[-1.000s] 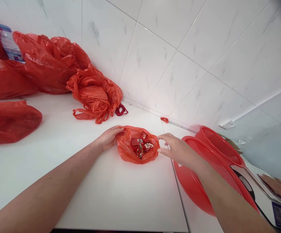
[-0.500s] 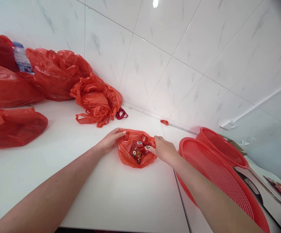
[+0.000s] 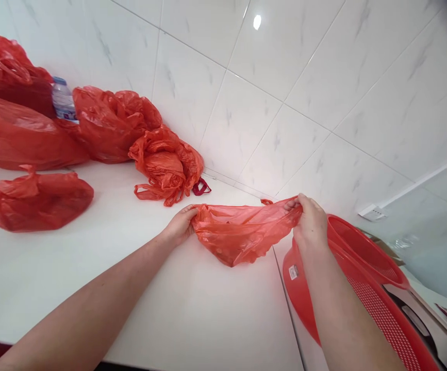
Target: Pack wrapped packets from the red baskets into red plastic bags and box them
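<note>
A thin red plastic bag is stretched between my two hands, over the white table. My left hand pinches its left end. At the upper right, my right hand grips the other edge and pulls it taut. The small packets inside are mostly hidden by the bag's front side; only dark shapes show through the plastic near its bottom.
Several red plastic bags stand along the wall at the left, with a water bottle among them. One tied bag lies nearer. Red plastic baskets stand on the right, and a wall socket is behind them.
My right hand has moved right and up, drawing the bag's edge out sideways. The printed packets, visible in the bag's mouth before, are now covered. The view has shifted slightly left.
</note>
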Demonstrator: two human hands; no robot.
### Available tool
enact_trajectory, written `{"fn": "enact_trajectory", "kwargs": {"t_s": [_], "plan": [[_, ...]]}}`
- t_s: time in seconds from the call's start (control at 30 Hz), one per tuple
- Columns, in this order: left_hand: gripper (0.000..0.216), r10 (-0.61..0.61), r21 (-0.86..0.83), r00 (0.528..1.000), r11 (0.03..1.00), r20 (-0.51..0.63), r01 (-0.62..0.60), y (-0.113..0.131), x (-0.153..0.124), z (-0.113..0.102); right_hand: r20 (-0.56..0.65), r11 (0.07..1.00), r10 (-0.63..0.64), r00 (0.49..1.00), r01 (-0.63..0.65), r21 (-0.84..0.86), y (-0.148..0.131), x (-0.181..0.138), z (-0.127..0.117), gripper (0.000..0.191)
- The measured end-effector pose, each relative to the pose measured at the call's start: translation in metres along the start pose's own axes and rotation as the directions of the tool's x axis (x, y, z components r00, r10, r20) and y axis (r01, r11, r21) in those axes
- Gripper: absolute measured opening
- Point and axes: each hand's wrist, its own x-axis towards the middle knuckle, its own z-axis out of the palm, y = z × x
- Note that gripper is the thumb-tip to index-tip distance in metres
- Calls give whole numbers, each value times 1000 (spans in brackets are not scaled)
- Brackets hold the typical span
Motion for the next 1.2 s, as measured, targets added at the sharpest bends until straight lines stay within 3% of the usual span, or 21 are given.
{"fn": "enact_trajectory", "kwargs": {"t_s": [0.07, 0.13, 0.23, 0.33, 0.43, 0.57, 0.67, 0.77, 0.83, 0.9, 0.97, 1.03, 1.1, 1.13, 1.2], "plan": [[16, 5, -28, 1000, 1000, 23, -4, -2, -2, 2, 82, 998, 50, 995, -53, 35, 4, -11, 6, 18], [19, -4, -57, 1000, 998, 29, 6, -6, -4, 5, 242, 995, 102, 965, -103, -8, 6, -27, 15, 20], [23, -31, -62, 996, 997, 81, 36, -10, -8, 9, 482, 982, 156, 863, -83, -168, 11, -59, 32, 24], [25, -39, -39, 988, 998, 153, 45, -10, -13, 13, 582, 931, 207, 786, 24, -363, 27, -87, 50, 21], [27, -41, 1, 981, 999, 188, 41, -6, -17, 16, 600, 903, 203, 774, 89, -420, 42, -98, 66, 15], [40, 51, 149, 995, 987, 92, -64, -3, -16, 16, 433, 932, 164, 886, 4, -361, 22, -80, 70, 8], [51, 224, 354, 973, 907, 49, -227, -4, -16, 16, 280, 987, -44, 959, 86, -139, -23, -53, 63, 10], [59, 363, 489, 920, 781, 151, -388, -5, -22, 19, 144, 952, -286, 947, 298, -69, -62, -31, 56, 13], [64, 441, 523, 870, 699, 223, -488, -4, -28, 23, 207, 929, -305, 930, 338, -148, -75, -25, 54, 15], [74, 509, 534, 816, 625, 274, -569, -5, -34, 29, 365, 922, -209, 907, 307, -235, -76, -25, 54, 21], [90, 537, 525, 790, 599, 297, -605, -7, -39, 35, 512, 912, -96, 854, 281, -298, -72, -33, 55, 25], [104, 518, 503, 807, 636, 283, -585, -12, -43, 39, 603, 888, -24, 797, 295, -354, -68, -45, 56, 24], [108, 459, 510, 858, 694, 231, -509, -20, -44, 42, 604, 851, -22, 796, 333, -407, -67, -56, 55, 23], [103, 424, 528, 885, 715, 194, -458, -23, -43, 43, 577, 831, -46, 815, 351, -430, -68, -60, 53, 25], [72, 346, 570, 930, 741, 128, -354, -28, -40, 43, 499, 808, -115, 859, 373, -457, -72, -62, 49, 29]]}}
